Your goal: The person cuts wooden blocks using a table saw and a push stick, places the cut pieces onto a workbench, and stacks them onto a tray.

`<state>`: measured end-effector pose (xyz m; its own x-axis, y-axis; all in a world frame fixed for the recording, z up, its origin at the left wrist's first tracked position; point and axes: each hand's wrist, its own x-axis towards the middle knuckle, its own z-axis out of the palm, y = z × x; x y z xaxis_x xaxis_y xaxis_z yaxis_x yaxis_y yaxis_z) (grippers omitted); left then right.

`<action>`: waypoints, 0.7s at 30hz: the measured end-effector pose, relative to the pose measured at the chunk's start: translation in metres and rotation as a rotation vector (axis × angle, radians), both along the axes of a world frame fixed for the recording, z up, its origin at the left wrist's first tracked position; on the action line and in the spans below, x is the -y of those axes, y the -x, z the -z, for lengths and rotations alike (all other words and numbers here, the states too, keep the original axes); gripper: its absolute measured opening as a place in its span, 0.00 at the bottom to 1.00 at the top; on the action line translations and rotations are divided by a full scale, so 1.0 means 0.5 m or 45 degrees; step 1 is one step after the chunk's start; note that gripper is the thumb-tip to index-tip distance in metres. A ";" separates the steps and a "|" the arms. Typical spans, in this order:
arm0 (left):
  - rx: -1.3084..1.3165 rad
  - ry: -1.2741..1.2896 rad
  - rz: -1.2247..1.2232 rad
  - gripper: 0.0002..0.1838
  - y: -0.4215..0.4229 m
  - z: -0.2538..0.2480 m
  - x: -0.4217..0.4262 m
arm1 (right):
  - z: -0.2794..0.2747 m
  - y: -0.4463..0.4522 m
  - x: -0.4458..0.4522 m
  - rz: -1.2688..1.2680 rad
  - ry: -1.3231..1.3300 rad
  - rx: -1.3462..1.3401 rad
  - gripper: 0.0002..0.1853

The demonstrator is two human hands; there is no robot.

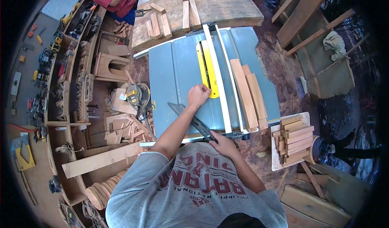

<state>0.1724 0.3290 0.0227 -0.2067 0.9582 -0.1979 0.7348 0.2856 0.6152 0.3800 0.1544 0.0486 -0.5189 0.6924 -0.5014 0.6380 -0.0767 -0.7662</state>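
Holding push stick (pixel 201 128), tools (pixel 44 57) on shelves (pixel 56 123)

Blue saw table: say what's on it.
White rails and wooden strips; a dark stick, held in the right hand, passes under the left forearm. The tabletop beneath strips and forearm is covered.

Left forearm (pixel 176 127): bare, extended forward, slanting inward. Left hand (pixel 198 95): the farther forward of the two, back uppermost, fingers (pixel 206 91) bent inward; any pinch unclear. Right forearm (pixel 248 172): bare, angled inward before the torso (pixel 198 183). Right hand (pixel 225 145): close to torso, fingers closed in a grip.
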 end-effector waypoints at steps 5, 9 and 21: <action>-0.031 -0.058 0.006 0.16 0.001 0.016 -0.011 | -0.002 -0.003 -0.002 -0.032 -0.004 -0.005 0.35; -0.043 -0.011 -0.002 0.16 -0.005 0.002 -0.014 | 0.002 -0.003 -0.001 -0.035 -0.004 -0.011 0.36; -0.131 -0.151 -0.060 0.13 -0.020 0.023 -0.034 | 0.006 -0.003 0.002 -0.017 -0.007 -0.020 0.35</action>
